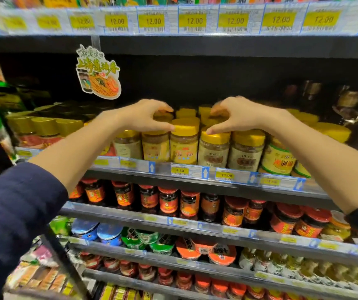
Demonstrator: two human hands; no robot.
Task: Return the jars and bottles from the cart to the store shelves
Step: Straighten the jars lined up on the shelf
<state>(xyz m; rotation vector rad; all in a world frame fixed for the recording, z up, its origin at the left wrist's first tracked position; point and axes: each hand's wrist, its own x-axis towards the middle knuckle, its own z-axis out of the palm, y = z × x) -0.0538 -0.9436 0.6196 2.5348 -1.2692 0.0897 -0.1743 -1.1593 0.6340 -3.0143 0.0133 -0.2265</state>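
1. Navy knit sleeves (11, 224) are closest to the head cam, with bare forearms reaching up to the shelving.
2. Low on the left, a black slanted bar (65, 263) crosses some packets. No idea what it belongs to.
3. Left hand (143, 116): fingers curled, forefinger on top and thumb underneath. It's pinching the cap of a yellow-capped jar in the second row, call it the left jar (162, 117). The front row hides the jar's body.
4. Right hand (238, 115): same claw shape, fingers hooked over the cap of another yellow-capped second-row jar, the right jar (213, 121). The thumb tip rests on a front jar's cap just below. It's a bit blurry, but the grip looks closed.
5. Both jars are in among the front row of clear plastic jars with yellow caps (183, 141), on the grey metal shelf with yellow price tags (195, 172). Can't tell if either is lifted. One front jar stands between my hands.
6. A shelf down there are red-capped dark sauce jars (167, 200). Below those are foil-lidded noodle bowls (130, 237) in blue, green and orange.
7. Furthest up, a cardboard noodle-picture hang tag (97, 72) dangles from the top shelf edge. A strip of 12.00 price labels (195, 20) runs along that edge.
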